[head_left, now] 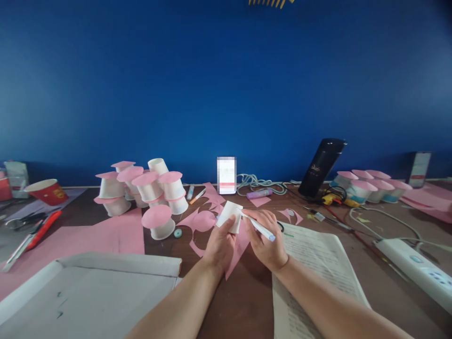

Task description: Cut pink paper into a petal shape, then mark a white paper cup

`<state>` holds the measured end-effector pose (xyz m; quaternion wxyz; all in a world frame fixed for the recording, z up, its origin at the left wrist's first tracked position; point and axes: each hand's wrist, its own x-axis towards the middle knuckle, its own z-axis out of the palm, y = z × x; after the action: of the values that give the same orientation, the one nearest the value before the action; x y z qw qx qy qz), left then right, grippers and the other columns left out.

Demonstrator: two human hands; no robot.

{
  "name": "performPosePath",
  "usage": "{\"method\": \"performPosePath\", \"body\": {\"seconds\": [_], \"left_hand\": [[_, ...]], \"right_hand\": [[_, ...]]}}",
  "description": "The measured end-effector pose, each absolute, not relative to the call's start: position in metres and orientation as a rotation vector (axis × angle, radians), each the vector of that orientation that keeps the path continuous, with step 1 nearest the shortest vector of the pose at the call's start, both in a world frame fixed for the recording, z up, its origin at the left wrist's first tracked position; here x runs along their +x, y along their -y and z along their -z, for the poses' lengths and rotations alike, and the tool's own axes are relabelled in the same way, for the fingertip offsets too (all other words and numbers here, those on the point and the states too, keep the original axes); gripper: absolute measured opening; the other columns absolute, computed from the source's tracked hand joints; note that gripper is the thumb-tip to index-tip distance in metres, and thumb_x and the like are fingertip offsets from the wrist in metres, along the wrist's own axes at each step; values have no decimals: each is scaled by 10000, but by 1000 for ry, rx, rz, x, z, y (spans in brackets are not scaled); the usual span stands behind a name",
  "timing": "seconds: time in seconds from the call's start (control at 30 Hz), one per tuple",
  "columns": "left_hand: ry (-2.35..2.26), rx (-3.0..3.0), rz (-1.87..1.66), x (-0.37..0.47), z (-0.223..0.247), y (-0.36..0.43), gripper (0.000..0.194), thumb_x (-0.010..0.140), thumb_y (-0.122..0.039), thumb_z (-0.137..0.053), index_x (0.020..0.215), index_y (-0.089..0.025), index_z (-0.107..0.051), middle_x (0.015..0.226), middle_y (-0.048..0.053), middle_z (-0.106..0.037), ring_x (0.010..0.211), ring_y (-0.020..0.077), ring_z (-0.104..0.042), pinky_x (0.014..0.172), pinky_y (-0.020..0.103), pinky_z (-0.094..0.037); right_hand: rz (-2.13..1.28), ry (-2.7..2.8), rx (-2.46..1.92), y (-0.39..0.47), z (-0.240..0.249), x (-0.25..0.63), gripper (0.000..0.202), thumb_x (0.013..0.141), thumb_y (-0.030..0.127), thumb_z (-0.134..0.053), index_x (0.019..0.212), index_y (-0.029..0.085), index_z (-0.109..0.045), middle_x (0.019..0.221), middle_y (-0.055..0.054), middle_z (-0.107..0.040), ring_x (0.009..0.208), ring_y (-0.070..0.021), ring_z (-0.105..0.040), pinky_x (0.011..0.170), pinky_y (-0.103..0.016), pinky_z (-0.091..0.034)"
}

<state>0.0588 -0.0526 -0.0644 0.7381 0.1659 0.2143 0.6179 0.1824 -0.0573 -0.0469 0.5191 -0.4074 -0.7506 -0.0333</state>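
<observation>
My left hand [222, 242] holds a small white paper cup [229, 215] tilted, with the thumb along its side. In my right hand [264, 235] is a white marker pen [260, 228]; its tip end points left at the cup's right side, and whether it touches cannot be made out. Pink paper scraps [205, 220] lie beneath and around both hands. To the left stand white cups capped with pink paper [146, 183], several of them stacked. One capped cup [162, 229] stands nearer to me, beside a small teal ring [177, 233].
A phone [226, 176] stands against the blue wall. Printed sheets [318, 263] lie under my right forearm, and a white sheet [106, 296] is at front left. Rightward are a black bottle [321, 167], cables and a power strip [416, 268]. Red-handled cutter [44, 230] lies far left.
</observation>
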Motion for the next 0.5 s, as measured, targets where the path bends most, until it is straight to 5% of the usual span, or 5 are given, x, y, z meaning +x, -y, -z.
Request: {"method": "performPosePath", "body": {"seconds": [0.5], "left_hand": [[-455,386,-1388,59,66,52,325,758,-150,-686,1081,-129,-660,1186,111,-670,1239,266,-527,1084,366,-375]], "right_hand": [[68,1806,-987,57,48,183,171,900,199,-540,1054,212,-613,938,-46,-692,868,-193,-624,840,-378,-427]]}}
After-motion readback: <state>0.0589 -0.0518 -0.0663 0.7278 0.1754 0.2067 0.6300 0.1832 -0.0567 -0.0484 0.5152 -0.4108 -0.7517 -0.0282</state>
